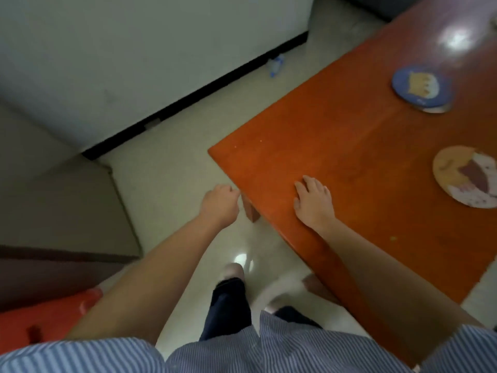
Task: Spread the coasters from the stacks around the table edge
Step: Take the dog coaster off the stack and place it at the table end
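A small stack of round coasters topped by a blue one with a yellow figure (pixel 421 88) lies on the orange wooden table (pixel 309 135) at the upper right. A second stack, tan on top with a dark red and white picture (pixel 466 176), lies nearer, at the right edge of view. My right hand (pixel 313 201) rests flat on the table near its left corner, fingers apart, holding nothing. My left hand (pixel 220 204) hangs over the floor just left of the table corner, fingers curled shut, nothing visible in it.
A table leg (pixel 251 211) stands under the near corner. A white wall with a black baseboard (pixel 193 95) runs at the back. A grey-brown cabinet (pixel 67 205) and a red plastic object (pixel 45 316) sit at the left. My feet stand on the pale tiled floor (pixel 172 168).
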{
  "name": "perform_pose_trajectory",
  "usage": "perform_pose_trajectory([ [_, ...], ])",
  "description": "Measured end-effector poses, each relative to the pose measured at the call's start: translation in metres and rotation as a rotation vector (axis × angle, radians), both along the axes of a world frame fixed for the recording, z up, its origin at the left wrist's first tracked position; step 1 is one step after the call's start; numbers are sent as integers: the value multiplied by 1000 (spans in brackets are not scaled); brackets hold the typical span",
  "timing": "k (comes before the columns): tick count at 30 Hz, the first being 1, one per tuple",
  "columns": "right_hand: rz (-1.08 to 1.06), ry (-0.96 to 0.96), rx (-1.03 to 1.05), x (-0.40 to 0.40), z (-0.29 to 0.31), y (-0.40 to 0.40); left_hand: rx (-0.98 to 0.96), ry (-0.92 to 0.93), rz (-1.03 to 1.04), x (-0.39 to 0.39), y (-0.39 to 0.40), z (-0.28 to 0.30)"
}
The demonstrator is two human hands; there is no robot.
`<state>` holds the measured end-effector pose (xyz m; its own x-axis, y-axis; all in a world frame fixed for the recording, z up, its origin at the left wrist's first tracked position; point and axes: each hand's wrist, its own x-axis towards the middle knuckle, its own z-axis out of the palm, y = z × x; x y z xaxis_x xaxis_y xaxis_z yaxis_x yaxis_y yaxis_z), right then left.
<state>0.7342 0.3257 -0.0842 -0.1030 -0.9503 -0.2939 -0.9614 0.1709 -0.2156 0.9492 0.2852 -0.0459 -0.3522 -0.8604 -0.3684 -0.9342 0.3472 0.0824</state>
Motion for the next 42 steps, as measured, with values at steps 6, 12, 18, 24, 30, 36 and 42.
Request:
perform_pose_trajectory([
  [6, -286, -52, 1, -16, 4, 11, -44, 140, -346, -56, -64, -10],
  [12, -503, -96, -79, -45, 6, 4, -40, 220, -544, -114, -103, -28],
  [18, -637, -95, -170, -101, 6, -45, -45, 206, -606, -169, -153, -46],
  [24, -737, -87, -251, -175, 8, -108, -47, 214, -642, -245, -205, -50],
  [30, -813, -12, -307, -246, 0, -170, -23, 242, -688, -294, -231, -52],
  [36, -766, 46, -281, -283, -10, -216, -15, 214, -703, -296, -232, -48],
  [42, -754, 96, -342, -295, -15, -229, -24, 219, -711, -297, -232, -49],
])
